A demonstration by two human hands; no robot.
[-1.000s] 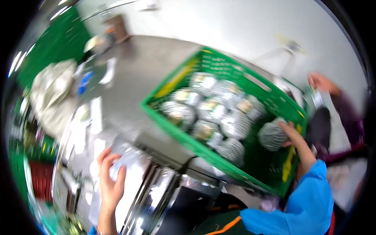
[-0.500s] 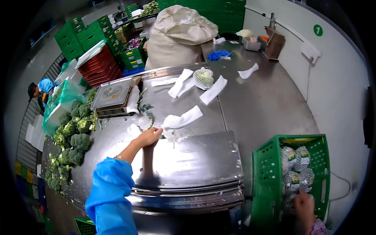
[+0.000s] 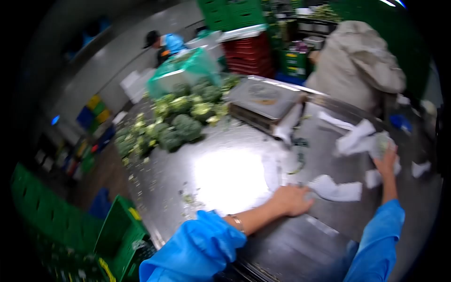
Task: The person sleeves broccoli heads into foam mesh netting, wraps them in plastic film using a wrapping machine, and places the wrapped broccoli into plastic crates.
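Note:
My right hand [image 3: 387, 159] reaches forward on the steel table, fingers round a pale green vegetable head [image 3: 379, 143] in a white foam net; blur hides its kind. Nearer to me, my left hand [image 3: 293, 199] rests low over the table with its fingers curled together. Its fingertips are at the end of a loose white foam net sleeve [image 3: 337, 189]; whether they pinch it is hidden. More white sleeves [image 3: 356, 138] lie beside the wrapped head. A green leaf stalk [image 3: 299, 157] lies beyond my left hand.
Piled broccoli heads [image 3: 185, 128] lie at the table's left, beside a weighing scale [image 3: 264, 101]. A large pale sack [image 3: 352, 66] stands behind the table. Green crates [image 3: 123, 235] are at lower left. A person in blue [image 3: 173, 43] is in the background.
My view has swung left. My right hand has left the green crate of net-wrapped heads and taken hold of the wrapped head on the table. My left hand stays by the sleeve's end.

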